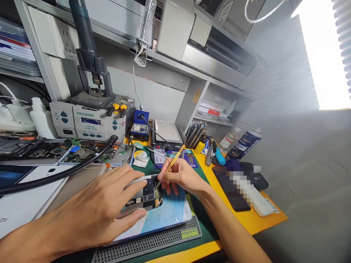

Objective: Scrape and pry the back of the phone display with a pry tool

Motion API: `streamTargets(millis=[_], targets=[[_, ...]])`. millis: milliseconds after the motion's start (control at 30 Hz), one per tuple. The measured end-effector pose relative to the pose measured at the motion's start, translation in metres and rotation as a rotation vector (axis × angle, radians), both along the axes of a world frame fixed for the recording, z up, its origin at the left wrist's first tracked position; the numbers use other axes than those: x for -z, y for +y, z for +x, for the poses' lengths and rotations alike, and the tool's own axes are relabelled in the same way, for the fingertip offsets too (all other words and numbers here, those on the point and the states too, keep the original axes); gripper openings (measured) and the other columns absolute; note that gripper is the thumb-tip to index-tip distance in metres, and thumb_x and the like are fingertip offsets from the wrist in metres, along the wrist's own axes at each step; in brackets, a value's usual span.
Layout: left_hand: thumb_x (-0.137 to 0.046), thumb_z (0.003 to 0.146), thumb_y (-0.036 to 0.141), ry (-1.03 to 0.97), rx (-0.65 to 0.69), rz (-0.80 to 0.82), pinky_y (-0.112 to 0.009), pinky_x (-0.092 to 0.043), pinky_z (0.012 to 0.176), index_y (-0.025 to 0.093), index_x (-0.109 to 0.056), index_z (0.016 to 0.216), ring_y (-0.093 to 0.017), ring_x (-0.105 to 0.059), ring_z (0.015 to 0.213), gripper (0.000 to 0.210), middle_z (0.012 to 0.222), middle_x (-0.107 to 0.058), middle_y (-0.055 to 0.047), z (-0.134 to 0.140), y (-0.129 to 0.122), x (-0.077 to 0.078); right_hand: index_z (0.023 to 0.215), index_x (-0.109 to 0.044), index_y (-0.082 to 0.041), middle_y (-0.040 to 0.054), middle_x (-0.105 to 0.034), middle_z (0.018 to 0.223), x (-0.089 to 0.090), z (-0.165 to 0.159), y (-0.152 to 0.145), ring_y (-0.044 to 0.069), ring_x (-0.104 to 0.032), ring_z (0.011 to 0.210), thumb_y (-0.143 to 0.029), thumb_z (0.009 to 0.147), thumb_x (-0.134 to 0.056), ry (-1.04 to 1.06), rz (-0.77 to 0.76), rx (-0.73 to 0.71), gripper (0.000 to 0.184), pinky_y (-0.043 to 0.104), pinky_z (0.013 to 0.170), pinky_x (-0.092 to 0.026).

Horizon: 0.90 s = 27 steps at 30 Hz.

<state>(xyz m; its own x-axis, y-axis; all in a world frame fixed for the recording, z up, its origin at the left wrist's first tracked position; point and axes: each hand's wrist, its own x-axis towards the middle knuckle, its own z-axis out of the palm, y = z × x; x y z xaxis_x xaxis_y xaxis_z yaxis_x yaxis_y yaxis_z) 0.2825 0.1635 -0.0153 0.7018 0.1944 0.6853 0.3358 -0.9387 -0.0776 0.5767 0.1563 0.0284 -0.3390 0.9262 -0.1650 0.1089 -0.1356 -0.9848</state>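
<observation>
A phone screen (149, 188) lies back side up, its dark backing and flex cable showing. It rests on a blue and white box-like pad (175, 210). My left hand (109, 201) holds it down by its edges, fingers along the far edge and thumb at the near edge, covering its left part. In my right hand (175, 173) is a slim gold-handled tool (174, 160), gripped like a pen. Its silver pointed tip meets the screen's right end near the flex cable; whether it is a blade or tweezers I cannot tell.
A grey perforated mat (153, 241) lies under the pad. A black hose (82, 164) crosses the left side in front of a hot-air station (90, 120). Opened phones (109, 155) lie behind my left hand. A black phone (231, 188) and spray can (244, 144) are right.
</observation>
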Motion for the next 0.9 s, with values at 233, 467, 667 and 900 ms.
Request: streamTargets(millis=[233,467,667,900], targets=[[-0.050,0.136,0.039,-0.011,-0.036,0.028,-0.051,-0.054,0.108,0.020,-0.074,0.144,-0.031,-0.081,0.120,0.032,0.131,-0.086,-0.011,0.001,-0.003,0.006,0.074,-0.064,-0.025,-0.0047,-0.073,0.057,0.001,0.003,0.005,0.012,-0.061,0.042,-0.044,0.068,-0.109,0.054,-0.016,0.047,0.048,0.019,0.036,-0.048],[-0.053,0.135,0.035,-0.033,-0.020,0.009,-0.047,-0.052,0.113,0.016,-0.074,0.149,-0.031,-0.074,0.127,0.031,0.134,-0.081,-0.012,0.001,-0.004,0.008,0.086,-0.063,-0.026,-0.0034,-0.078,0.065,0.006,0.010,0.011,0.013,-0.063,0.044,-0.052,0.074,-0.112,0.109,0.000,0.120,0.057,0.020,0.038,-0.047],[-0.066,0.129,0.031,-0.014,0.005,0.001,-0.046,-0.054,0.112,0.016,-0.075,0.153,-0.031,-0.078,0.129,0.030,0.138,-0.085,-0.012,-0.001,-0.002,0.007,0.111,-0.074,-0.023,0.0045,-0.092,0.091,0.010,0.010,0.013,0.018,-0.080,0.063,-0.068,0.086,-0.106,0.126,0.085,0.207,0.060,0.022,0.044,-0.051],[-0.068,0.125,0.032,-0.084,-0.016,-0.007,-0.047,-0.061,0.111,0.020,-0.079,0.151,-0.032,-0.084,0.126,0.031,0.138,-0.090,-0.012,-0.002,-0.004,0.014,0.107,-0.086,-0.019,-0.0028,-0.081,0.079,0.004,0.002,0.000,0.015,-0.070,0.059,-0.051,0.072,-0.123,0.079,0.052,0.040,0.060,0.026,0.052,-0.059]])
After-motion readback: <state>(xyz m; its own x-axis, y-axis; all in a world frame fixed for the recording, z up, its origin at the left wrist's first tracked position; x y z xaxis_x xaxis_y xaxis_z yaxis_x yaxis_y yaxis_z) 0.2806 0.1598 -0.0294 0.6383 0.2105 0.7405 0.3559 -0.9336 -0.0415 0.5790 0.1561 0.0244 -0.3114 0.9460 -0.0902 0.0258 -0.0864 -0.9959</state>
